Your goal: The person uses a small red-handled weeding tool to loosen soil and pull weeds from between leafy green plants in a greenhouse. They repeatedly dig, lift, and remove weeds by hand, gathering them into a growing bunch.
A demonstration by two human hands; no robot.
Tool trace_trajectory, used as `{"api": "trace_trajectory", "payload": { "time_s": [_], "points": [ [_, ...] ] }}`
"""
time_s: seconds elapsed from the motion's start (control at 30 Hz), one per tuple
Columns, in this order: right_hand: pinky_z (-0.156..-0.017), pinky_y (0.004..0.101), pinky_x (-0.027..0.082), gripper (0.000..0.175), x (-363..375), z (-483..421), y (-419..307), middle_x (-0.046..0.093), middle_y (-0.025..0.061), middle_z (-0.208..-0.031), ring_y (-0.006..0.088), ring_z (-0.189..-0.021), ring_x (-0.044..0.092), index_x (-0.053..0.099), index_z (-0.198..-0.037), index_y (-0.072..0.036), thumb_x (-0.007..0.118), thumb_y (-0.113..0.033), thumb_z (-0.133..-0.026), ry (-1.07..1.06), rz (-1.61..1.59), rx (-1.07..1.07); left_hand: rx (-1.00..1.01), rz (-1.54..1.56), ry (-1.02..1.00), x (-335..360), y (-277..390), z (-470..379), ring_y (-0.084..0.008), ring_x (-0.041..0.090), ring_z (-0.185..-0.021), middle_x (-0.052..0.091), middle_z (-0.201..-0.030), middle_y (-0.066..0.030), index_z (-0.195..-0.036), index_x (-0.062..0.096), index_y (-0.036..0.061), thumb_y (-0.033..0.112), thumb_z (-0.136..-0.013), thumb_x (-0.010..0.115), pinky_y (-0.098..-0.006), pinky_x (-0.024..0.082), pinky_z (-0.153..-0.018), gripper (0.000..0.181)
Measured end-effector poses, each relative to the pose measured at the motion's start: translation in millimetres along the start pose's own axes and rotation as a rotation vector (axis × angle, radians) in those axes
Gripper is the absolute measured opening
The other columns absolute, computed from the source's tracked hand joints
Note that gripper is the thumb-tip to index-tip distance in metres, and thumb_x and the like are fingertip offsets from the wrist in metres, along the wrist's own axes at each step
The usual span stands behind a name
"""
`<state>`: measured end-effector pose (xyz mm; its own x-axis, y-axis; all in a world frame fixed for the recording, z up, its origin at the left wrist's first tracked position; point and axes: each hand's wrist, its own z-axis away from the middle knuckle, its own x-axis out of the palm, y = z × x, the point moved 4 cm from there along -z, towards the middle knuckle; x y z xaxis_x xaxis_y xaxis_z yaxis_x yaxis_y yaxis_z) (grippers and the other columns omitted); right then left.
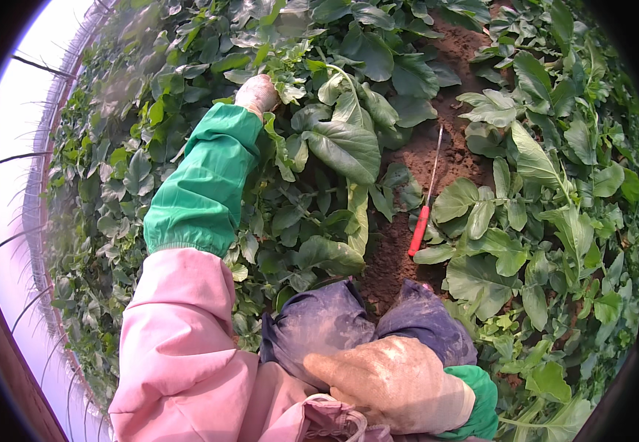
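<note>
My left hand (257, 94), in a pale soiled work glove, reaches forward into the leafy crop plants (347, 146). Leaves cover its fingers, so what they touch or grip is hidden. A green sleeve cover (203, 171) runs up that forearm over a pink jacket sleeve. Close to my body, my right hand (394, 381) is above my lap in a dirt-stained tan glove. Its fingers point left near the jacket's drawcord (352, 422), and no object shows in it. On the soil lies a hand tool with a red handle (419, 231) and a thin metal shaft (436, 160).
A strip of bare brown soil (452, 149) runs between two dense stands of leafy plants. My knees in dark, dusty trousers (325, 312) are bent at its near end. Along the far left is a pale translucent sheet (7, 143) with thin dark ribs.
</note>
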<state>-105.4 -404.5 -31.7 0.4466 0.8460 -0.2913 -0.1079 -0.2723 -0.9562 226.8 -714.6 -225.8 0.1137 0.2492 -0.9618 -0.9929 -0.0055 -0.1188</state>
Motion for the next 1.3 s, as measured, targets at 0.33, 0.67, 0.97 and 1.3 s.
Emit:
{"api": "trace_trajectory", "payload": {
  "time_s": [0.33, 0.67, 0.97, 1.3],
  "points": [
    [-0.057, 0.0381, 0.048, 0.04, -10, 6, -4, 0.059, 0.0115, -0.074, 0.0294, -0.066, 0.06, 0.054, -0.116, 0.002, 0.06, -0.011, -0.078, 0.356, 0.144, -0.059, 0.037, 0.584, 0.084, -64, 20, 90, -0.0189, 0.058, -0.064, 0.065, -0.078, -0.0048, -0.099, 0.065, 0.0088, 0.034, -0.087, 0.059, -0.0323, 0.045, -0.062, 0.028],
    [-0.063, 0.0395, 0.049, 0.036, 10, -4, -6, 0.061, 0.0132, -0.081, 0.0316, -0.075, 0.061, 0.056, -0.114, -0.006, 0.061, -0.017, -0.08, 0.435, 0.325, 0.026, 0.154, 0.269, -0.081, -13, 74, 60, -0.0289, 0.062, -0.094, 0.065, -0.102, -0.0108, -0.112, 0.062, 0.0164, 0.011, -0.073, 0.056, -0.0358, 0.048, -0.083, 0.04],
    [-0.066, 0.0381, 0.05, 0.035, 5, 5, 5, 0.063, 0.0106, -0.084, 0.0299, -0.077, 0.062, 0.056, -0.116, -0.01, 0.06, -0.017, -0.081, 0.51, 0.297, 0.164, 0.228, 1.068, 0.064, -108, 122, 95, -0.0088, 0.051, -0.054, 0.058, -0.066, -0.0012, -0.106, 0.061, 0.0069, 0.025, -0.088, 0.062, -0.0266, 0.044, -0.053, 0.025],
    [-0.097, 0.032, 0.04, 0.085, -64, 2, 1, 0.035, 0.0178, -0.139, 0.0214, -0.122, 0.042, 0.021, -0.143, -0.004, 0.072, -0.009, -0.075, 1.2, 0.422, -0.006, 0.948, 1.124, 0.012, -276, 155, 268, -0.0067, 0.057, -0.069, 0.063, -0.086, -0.0018, -0.095, 0.063, 0.0023, 0.017, -0.093, 0.054, -0.0223, 0.049, -0.063, 0.018]
  ]
}}
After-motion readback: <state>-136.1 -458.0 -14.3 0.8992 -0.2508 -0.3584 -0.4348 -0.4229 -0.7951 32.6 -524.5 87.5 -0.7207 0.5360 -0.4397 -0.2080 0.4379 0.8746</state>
